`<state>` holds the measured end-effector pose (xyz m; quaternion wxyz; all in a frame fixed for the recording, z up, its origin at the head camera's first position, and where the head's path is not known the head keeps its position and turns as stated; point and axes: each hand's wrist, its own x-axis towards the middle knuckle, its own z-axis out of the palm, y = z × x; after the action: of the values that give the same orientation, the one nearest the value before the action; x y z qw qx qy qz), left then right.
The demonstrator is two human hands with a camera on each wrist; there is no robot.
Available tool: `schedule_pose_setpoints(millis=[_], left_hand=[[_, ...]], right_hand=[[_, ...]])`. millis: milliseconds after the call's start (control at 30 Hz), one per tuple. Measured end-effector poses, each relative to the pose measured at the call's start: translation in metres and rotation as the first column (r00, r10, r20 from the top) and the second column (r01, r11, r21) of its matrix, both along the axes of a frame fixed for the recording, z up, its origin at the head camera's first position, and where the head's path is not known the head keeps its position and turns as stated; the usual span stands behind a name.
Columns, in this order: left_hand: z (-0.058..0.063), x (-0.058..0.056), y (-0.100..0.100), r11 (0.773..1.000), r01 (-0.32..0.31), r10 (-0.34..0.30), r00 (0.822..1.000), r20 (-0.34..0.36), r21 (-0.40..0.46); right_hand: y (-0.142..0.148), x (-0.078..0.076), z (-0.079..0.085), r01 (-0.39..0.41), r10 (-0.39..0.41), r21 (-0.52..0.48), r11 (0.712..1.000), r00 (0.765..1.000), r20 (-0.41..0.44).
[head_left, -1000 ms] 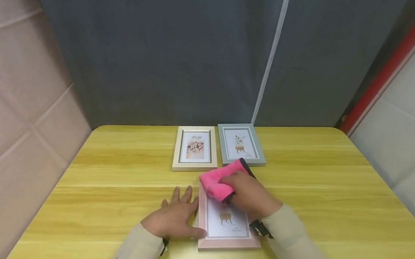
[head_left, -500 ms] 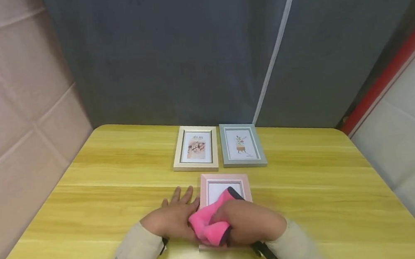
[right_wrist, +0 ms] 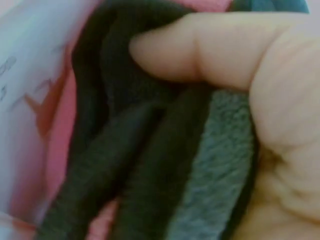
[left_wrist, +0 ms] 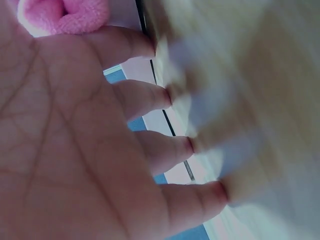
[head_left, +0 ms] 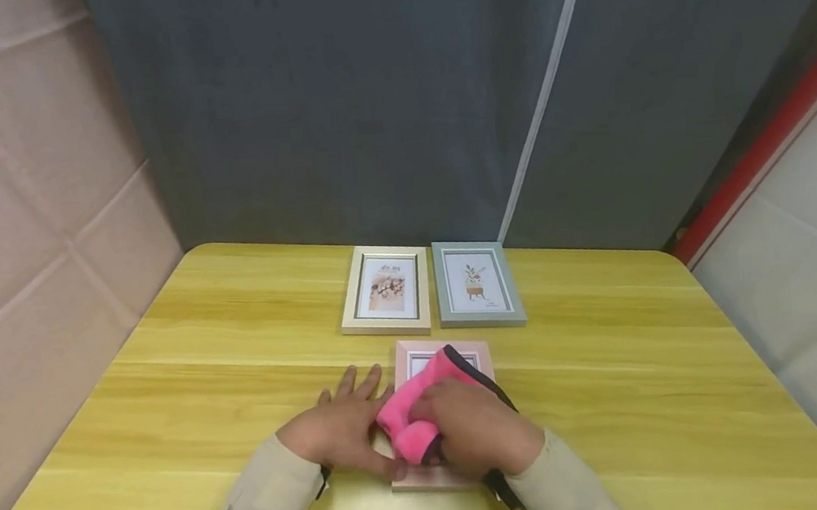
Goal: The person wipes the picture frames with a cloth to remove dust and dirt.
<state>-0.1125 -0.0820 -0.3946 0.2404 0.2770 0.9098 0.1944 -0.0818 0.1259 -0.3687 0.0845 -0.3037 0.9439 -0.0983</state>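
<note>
A pink picture frame [head_left: 441, 345] lies flat on the wooden table, its picture mostly hidden under a pink cloth with dark edging [head_left: 415, 398]. My right hand [head_left: 472, 425] grips the bunched cloth and presses it onto the frame. In the right wrist view the thumb [right_wrist: 195, 47] lies over the cloth's dark edge [right_wrist: 150, 135], with grey backing showing beside it. My left hand [head_left: 344, 427] rests at the frame's left side with fingers spread, the thumb at its lower left edge. The left wrist view shows the straight fingers and palm [left_wrist: 75, 135], with pink cloth [left_wrist: 65, 15] close by.
Behind the pink frame lie a cream-gold picture frame [head_left: 353, 293] and a grey-blue picture frame [head_left: 444, 292], side by side. The table [head_left: 614, 399] meets a dark panel [head_left: 321, 115] at the back, with a pale padded wall [head_left: 19, 202] on the left.
My right hand has wiped the cloth from the pink frame's top down to its lower part, then slightly back up. The left hand stays in place.
</note>
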Motion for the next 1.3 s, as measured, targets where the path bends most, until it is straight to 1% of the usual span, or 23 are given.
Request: schedule_pose_setpoints(millis=[100, 300, 400, 500, 600, 700, 767, 833, 900, 967, 1067, 1133, 1200, 1300], left_hand=[[0.001, 0.000, -0.001, 1.000, 0.007, -0.007, 1.000, -0.008, -0.004], [0.002, 0.001, -0.002, 0.999, 0.029, -0.029, 0.999, -0.026, -0.020], [0.002, 0.000, -0.002, 0.999, 0.034, -0.035, 0.999, -0.024, -0.024], [0.002, 0.000, -0.001, 0.999, 0.036, -0.037, 0.999, -0.023, -0.033], [0.002, 0.000, -0.001, 0.999, 0.034, -0.035, 0.999, -0.024, -0.042], [0.001, 0.000, 0.000, 0.998, 0.033, -0.034, 0.999, -0.029, -0.045], [0.001, 0.000, 0.001, 0.999, 0.027, -0.028, 0.999, -0.031, -0.042], [0.000, 0.001, 0.001, 0.999, 0.018, -0.019, 1.000, -0.023, -0.034], [0.000, 0.002, 0.002, 1.000, 0.007, -0.007, 1.000, -0.016, -0.026], [-0.001, 0.002, 0.002, 1.000, 0.006, -0.006, 1.000, -0.021, -0.026], [0.000, 0.001, 0.002, 0.999, 0.016, -0.018, 0.999, -0.042, -0.037], [-0.001, 0.001, 0.003, 0.999, 0.025, -0.028, 0.998, -0.056, -0.048], [0.000, 0.001, 0.002, 0.998, 0.028, -0.031, 0.998, -0.054, -0.049], [0.000, 0.001, 0.002, 0.999, 0.020, -0.021, 0.999, -0.044, -0.041]], right_hand=[[0.002, -0.004, -0.003, 0.039, -0.039, -0.009, 0.999, 0.999, -0.014], [0.007, -0.015, -0.008, 0.136, -0.136, -0.020, 0.990, 0.991, 0.014], [0.008, -0.018, -0.012, 0.160, -0.160, -0.017, 0.987, 0.987, 0.027], [0.009, -0.021, -0.013, 0.173, -0.172, -0.044, 0.984, 0.985, 0.033], [0.010, -0.024, -0.011, 0.177, -0.174, -0.084, 0.981, 0.984, 0.046], [0.014, -0.024, -0.004, 0.158, -0.148, -0.145, 0.977, 0.986, 0.083], [0.018, -0.021, 0.002, 0.135, -0.112, -0.186, 0.973, 0.986, 0.127], [0.022, -0.017, 0.010, 0.113, -0.072, -0.214, 0.970, 0.979, 0.188], [0.024, -0.012, 0.015, 0.075, -0.022, -0.214, 0.974, 0.971, 0.237], [0.024, -0.007, 0.019, 0.011, 0.041, -0.194, 0.981, 0.965, 0.261], [0.018, -0.001, 0.019, -0.109, 0.145, -0.158, 0.981, 0.960, 0.241], [0.013, 0.000, 0.018, -0.160, 0.190, -0.147, 0.976, 0.957, 0.221], [0.009, 0.001, 0.016, -0.171, 0.198, -0.141, 0.975, 0.958, 0.209], [0.006, -0.001, 0.014, -0.134, 0.160, -0.136, 0.982, 0.967, 0.200]])
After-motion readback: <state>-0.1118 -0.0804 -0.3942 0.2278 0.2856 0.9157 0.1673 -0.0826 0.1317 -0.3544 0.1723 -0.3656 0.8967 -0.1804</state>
